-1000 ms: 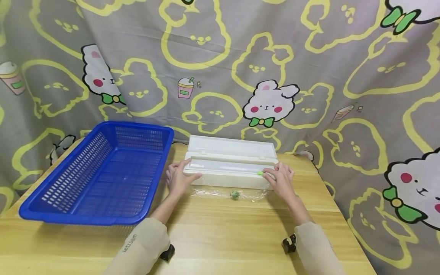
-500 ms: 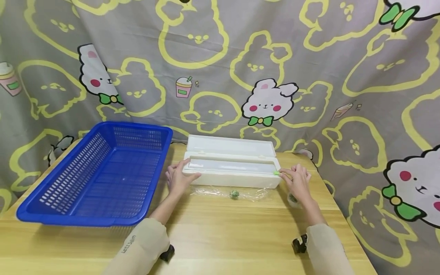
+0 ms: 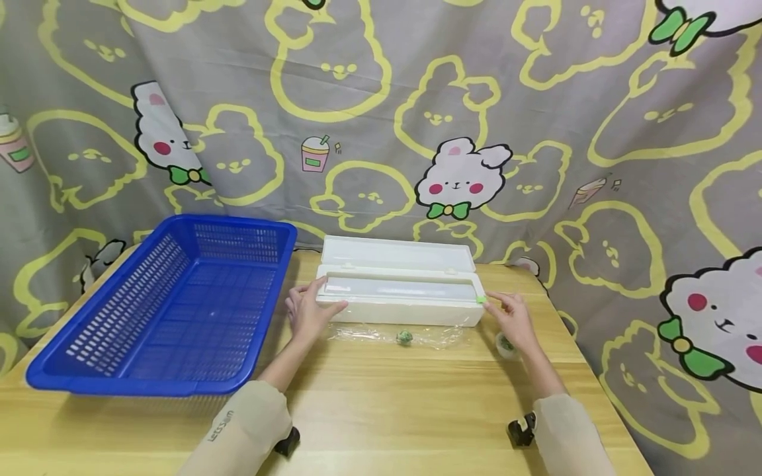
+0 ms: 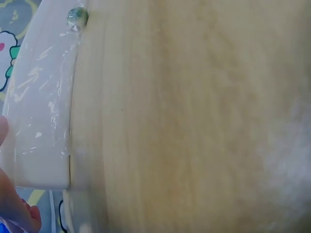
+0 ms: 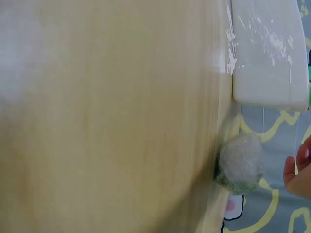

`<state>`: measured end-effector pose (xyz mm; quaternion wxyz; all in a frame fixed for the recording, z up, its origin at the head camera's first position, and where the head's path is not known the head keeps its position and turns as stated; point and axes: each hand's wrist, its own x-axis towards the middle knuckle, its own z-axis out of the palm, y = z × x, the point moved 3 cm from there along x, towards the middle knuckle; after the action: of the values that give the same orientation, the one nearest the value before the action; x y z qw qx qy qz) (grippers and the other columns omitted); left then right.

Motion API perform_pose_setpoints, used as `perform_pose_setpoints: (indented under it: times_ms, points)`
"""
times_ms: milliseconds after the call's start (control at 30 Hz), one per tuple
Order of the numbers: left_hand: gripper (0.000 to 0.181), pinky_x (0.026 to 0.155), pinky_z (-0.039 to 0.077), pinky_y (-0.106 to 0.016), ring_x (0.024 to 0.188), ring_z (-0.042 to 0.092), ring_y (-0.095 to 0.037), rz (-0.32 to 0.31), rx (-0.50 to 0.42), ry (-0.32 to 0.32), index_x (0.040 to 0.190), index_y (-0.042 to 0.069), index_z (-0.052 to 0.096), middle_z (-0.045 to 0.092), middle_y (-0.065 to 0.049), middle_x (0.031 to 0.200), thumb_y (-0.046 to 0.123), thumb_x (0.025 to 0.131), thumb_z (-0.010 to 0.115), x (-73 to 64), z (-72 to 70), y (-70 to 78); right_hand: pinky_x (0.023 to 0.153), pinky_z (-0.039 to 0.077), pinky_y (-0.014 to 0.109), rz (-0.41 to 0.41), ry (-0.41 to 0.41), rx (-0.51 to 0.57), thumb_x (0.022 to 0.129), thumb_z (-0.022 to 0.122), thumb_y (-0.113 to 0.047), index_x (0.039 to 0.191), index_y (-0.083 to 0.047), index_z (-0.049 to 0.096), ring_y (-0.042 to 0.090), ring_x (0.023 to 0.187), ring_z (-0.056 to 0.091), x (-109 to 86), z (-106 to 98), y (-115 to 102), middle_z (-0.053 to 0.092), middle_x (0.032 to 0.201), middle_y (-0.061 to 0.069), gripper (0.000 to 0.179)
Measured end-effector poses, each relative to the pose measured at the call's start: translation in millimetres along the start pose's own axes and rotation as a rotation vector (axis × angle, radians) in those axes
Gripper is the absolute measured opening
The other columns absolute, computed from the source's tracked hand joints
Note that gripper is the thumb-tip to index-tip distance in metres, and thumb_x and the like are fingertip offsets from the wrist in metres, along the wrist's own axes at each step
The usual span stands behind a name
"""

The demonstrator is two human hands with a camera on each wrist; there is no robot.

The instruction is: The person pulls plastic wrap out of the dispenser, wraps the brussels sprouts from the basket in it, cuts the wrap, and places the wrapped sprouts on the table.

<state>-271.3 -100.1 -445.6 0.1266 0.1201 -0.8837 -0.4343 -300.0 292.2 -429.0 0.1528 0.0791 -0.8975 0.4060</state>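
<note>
A long white cling film dispenser (image 3: 399, 312) lies crosswise on the table, its lid (image 3: 399, 253) tipped back and the film roll (image 3: 401, 287) visible inside. My left hand (image 3: 309, 311) grips its left end, thumb along the front. At the far right end of the track sits a green slide cutter (image 3: 481, 299), with my right hand (image 3: 513, 320) at it, thumb below and index finger above. Clear film (image 3: 437, 336) spreads in front of the dispenser; a small green, roundish item (image 3: 404, 338) shows with it. The left wrist view also shows this green item (image 4: 77, 18).
A deep blue plastic basket (image 3: 220, 317) stands at the left. A round, whitish see-through bundle with green at its bottom (image 5: 240, 165) lies beside the right hand. Behind the wooden table (image 3: 417, 410) hangs a patterned grey curtain (image 3: 363, 59).
My right hand has slid the green cutter rightward along the track to the dispenser's end, uncovering the round bundle behind it. My left hand keeps its grip on the left end.
</note>
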Motion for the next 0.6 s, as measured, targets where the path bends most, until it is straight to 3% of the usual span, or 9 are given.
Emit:
perform_pose_setpoints:
  times_ms: [167,400,600]
  points:
    - [0.069,0.089,0.031,-0.050,0.110,0.029,-0.036,0.036,-0.013,0.045,0.128,0.020,0.051,0.033,-0.020,0.128,0.034,0.066,0.079,-1.5,-1.5,5.0,0.069,0.027,0.030,-0.067,0.019,-0.046,0.082,0.066,-0.010,0.114,0.001,0.060,0.018,0.079,0.032,-6.9,6,-16,0.040,0.082,0.014,0.034]
    - [0.049,0.087,0.028,-0.049,0.106,0.032,-0.037,0.270,0.076,0.117,0.112,0.015,0.064,0.037,-0.023,0.126,0.025,0.067,0.079,-5.5,-4.9,17.4,0.066,0.030,0.036,-0.331,0.065,-0.290,0.072,0.075,-0.014,0.108,-0.004,0.066,0.024,0.077,0.038,-15.3,21,-34,0.044,0.082,0.009,0.038]
    - [0.022,0.090,0.025,-0.051,0.110,0.031,-0.037,0.393,0.087,0.121,0.091,0.013,0.073,0.042,-0.020,0.122,0.020,0.070,0.077,-8.6,-3.4,22.1,0.066,0.031,0.037,-0.369,0.107,-0.314,0.072,0.075,-0.007,0.095,-0.007,0.071,0.024,0.076,0.038,-12.8,27,-31,0.040,0.079,0.004,0.024]
